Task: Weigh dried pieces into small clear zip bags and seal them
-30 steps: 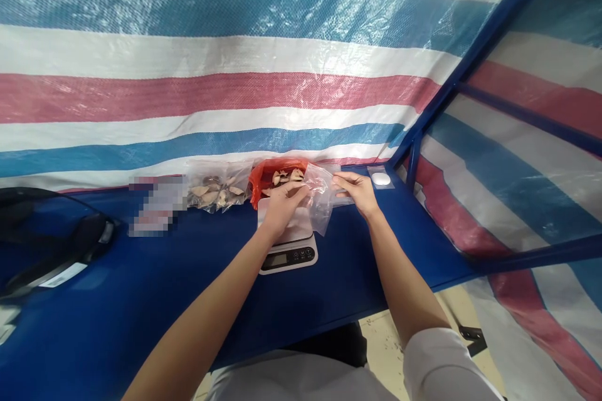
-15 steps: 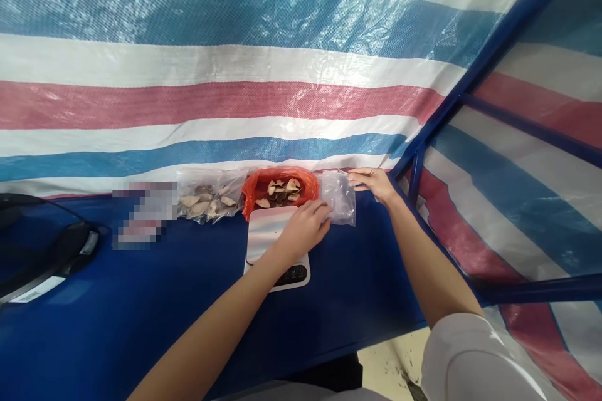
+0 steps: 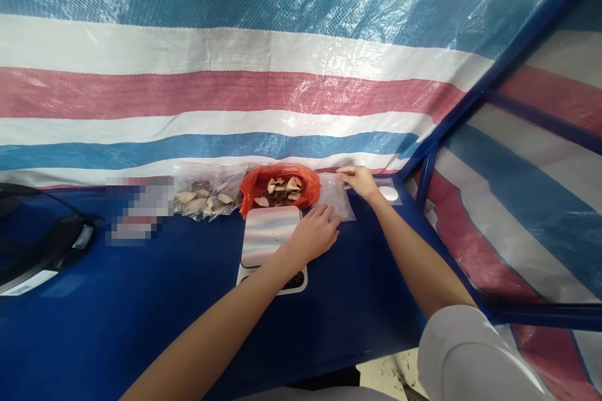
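Note:
My right hand (image 3: 361, 182) pinches the upper right edge of a clear plastic bag (image 3: 341, 202) that lies on the table. My left hand (image 3: 315, 233) reaches over the right side of a kitchen scale (image 3: 270, 235); its fingers are stretched out and rest at the bag's lower left part. Just left of the bag, behind the scale, stands an open red plastic bag (image 3: 247, 191) with dried mushroom slices (image 3: 282, 191) in it. Further left lies a clear bag of similar slices (image 3: 202, 197). Nothing visible sits on the scale's plate.
A blue table (image 3: 179, 301) carries everything. To the right of my right hand lies a small clear packet with a white round patch (image 3: 389, 193). A black headset-like object (image 3: 42, 250) is at the left. Striped sheeting (image 3: 235, 94) and blue frame bars (image 3: 439, 131) border the table.
My right hand has moved slightly left with the clear bag's edge, uncovering the small packet. My left hand has shifted a little right and down, and the view has tilted slightly.

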`<state>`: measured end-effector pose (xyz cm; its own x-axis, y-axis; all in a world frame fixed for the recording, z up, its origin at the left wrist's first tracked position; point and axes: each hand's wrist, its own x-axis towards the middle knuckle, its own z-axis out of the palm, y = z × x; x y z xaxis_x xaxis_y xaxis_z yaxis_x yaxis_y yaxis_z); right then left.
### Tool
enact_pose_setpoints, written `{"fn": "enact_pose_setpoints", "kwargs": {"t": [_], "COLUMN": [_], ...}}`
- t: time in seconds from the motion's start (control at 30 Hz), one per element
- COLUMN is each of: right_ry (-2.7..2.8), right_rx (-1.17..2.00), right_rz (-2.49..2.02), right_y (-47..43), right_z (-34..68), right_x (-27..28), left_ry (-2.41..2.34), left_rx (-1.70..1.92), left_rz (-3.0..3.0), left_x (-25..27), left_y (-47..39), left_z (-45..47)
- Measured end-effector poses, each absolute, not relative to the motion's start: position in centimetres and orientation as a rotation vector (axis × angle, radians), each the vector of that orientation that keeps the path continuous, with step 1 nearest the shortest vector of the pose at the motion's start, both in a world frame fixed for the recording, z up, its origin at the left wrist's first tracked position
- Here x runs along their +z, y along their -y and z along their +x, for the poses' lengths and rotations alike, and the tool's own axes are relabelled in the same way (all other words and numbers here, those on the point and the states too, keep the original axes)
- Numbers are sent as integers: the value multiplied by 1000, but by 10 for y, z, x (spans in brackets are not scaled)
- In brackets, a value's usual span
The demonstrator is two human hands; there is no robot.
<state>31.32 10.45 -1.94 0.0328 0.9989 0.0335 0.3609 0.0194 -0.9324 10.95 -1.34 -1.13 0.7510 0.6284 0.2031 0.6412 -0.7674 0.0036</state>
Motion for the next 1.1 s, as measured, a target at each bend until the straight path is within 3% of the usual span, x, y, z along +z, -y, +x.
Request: {"fn": "enact_pose_setpoints", "kwargs": {"t": [0.27, 0.37, 0.6, 1.1], "right_ry": [1835, 1992, 2400, 2542], "right_rx": [186, 15, -98, 36], "right_rz": [-1694, -1536, -1168, -1189], "right_y": [-78, -61, -65, -71], "right_z": [318, 309, 297, 303], "right_x": [-8, -8, -35, -42], "left_ry": [1153, 1173, 1159, 1139], "left_rx": [-249, -266, -297, -344], "left_rz": [-2885, -2897, -2893, -2861], "left_x": [-12, -12, -20, -32], "left_y": [16, 16, 13, 8], "left_z": [115, 117, 116, 109]}}
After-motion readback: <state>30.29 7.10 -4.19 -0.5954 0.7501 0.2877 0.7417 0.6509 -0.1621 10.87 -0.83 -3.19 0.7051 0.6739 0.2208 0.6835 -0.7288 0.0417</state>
